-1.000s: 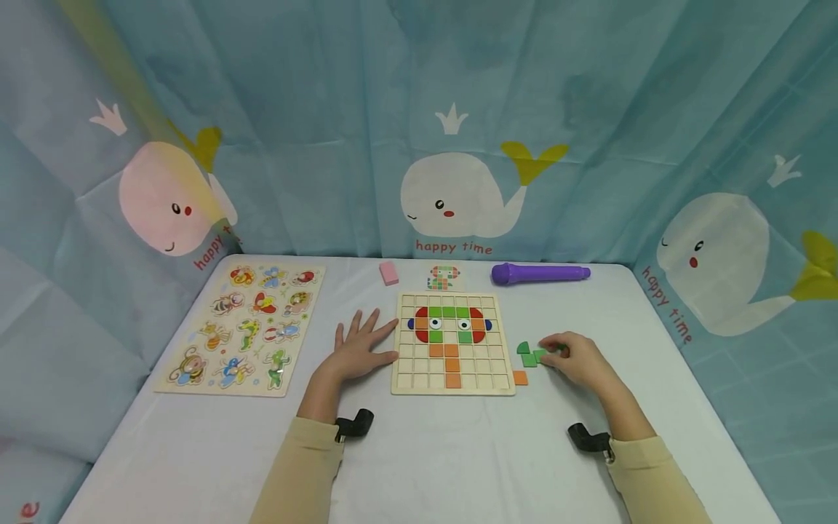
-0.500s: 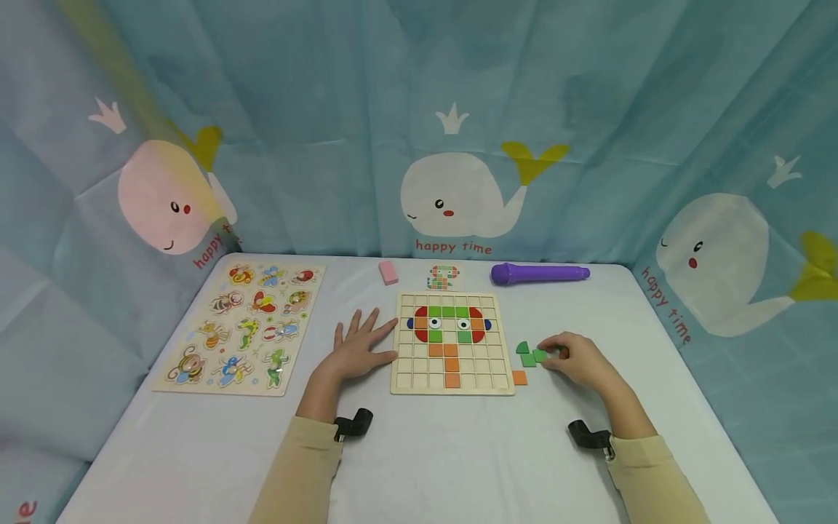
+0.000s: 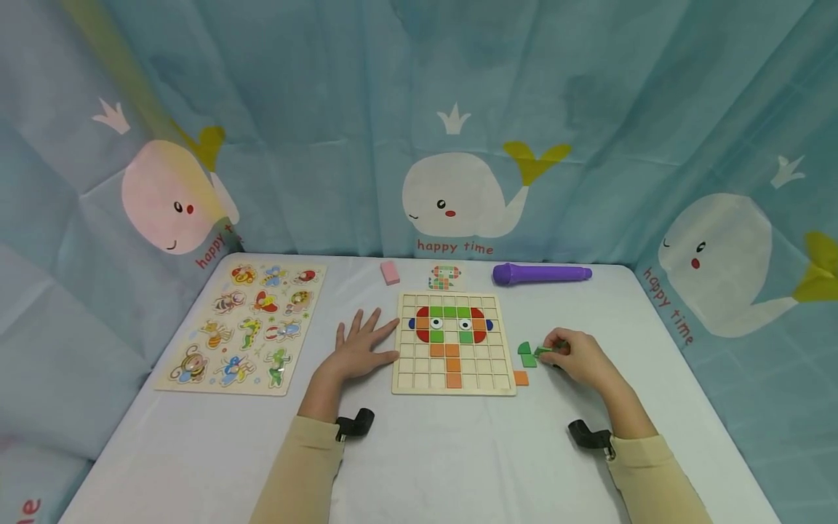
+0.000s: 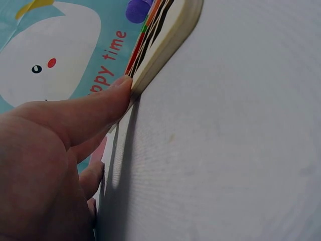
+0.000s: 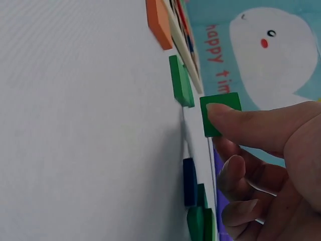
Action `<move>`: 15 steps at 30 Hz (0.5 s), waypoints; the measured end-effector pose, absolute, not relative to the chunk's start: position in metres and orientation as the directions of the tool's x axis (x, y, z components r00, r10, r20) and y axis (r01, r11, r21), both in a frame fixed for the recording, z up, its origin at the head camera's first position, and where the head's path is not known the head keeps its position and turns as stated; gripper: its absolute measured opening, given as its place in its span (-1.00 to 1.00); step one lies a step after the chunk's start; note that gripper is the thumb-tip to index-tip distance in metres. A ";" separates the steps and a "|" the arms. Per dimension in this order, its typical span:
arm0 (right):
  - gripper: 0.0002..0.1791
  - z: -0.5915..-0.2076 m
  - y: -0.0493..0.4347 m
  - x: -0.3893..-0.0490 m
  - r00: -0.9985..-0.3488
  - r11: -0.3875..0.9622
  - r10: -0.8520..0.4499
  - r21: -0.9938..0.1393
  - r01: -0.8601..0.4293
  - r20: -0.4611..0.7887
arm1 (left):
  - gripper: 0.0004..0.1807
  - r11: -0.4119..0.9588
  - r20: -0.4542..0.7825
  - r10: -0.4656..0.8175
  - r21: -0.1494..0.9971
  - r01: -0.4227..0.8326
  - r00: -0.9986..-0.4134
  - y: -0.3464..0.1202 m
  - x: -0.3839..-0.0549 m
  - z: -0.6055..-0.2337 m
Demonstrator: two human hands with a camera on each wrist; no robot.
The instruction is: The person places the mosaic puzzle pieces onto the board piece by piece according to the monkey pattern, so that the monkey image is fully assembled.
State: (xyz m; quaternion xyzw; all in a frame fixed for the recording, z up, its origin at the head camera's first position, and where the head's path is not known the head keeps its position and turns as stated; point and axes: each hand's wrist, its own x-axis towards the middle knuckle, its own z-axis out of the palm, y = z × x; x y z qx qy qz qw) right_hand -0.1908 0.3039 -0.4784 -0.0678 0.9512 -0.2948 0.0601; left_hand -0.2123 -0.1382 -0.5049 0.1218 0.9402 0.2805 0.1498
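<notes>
My left hand (image 3: 356,353) lies spread on the table, its thumb and index fingertips at the left edge of a square wooden grid board (image 3: 481,365). In the left wrist view the thumb (image 4: 95,113) presses against the board's side. Red, green, orange and blue tiles form a face with two eyes and an orange column on the board. Right of it, my right hand (image 3: 576,355) pinches a green square tile (image 5: 228,101) between thumb and fingers, tilted off the table. A green square tile (image 3: 529,361), a green quarter-round tile (image 3: 524,348) and an orange tile (image 3: 521,378) lie close by.
Under the right hand lie a dark blue piece (image 5: 190,182) and more green pieces (image 5: 195,223). A pattern card (image 3: 445,276), a pink block (image 3: 390,273) and a purple toy microphone (image 3: 543,274) sit behind the board. An insect puzzle board (image 3: 249,364) lies at left.
The green square tile, lying flat beside the other green tiles earlier, is now tilted up in my right hand's pinch. My left hand stays put at the board.
</notes>
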 end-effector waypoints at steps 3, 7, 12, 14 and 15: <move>-0.85 -0.475 0.298 -0.191 -0.983 0.806 -0.168 -0.584 -0.096 -0.069 | -0.19 0.813 -0.211 0.313 0.563 0.146 -0.926 -0.138 -0.212 -0.506; -0.83 -0.469 0.285 -0.192 -0.980 0.789 -0.189 -0.603 -0.114 -0.063 | -0.19 0.813 -0.209 0.310 0.563 0.145 -0.927 -0.139 -0.213 -0.507; -0.84 -0.465 0.270 -0.194 -0.972 0.774 -0.231 -0.613 -0.157 -0.043 | -0.19 0.814 -0.212 0.310 0.563 0.143 -0.927 -0.139 -0.214 -0.508; -0.84 -0.464 0.263 -0.194 -0.968 0.768 -0.249 -0.616 -0.178 -0.031 | -0.19 0.817 -0.210 0.311 0.558 0.148 -0.927 -0.139 -0.214 -0.509; -0.84 -0.464 0.260 -0.194 -0.966 0.764 -0.256 -0.617 -0.186 -0.026 | -0.19 0.818 -0.210 0.313 0.556 0.150 -0.926 -0.139 -0.214 -0.509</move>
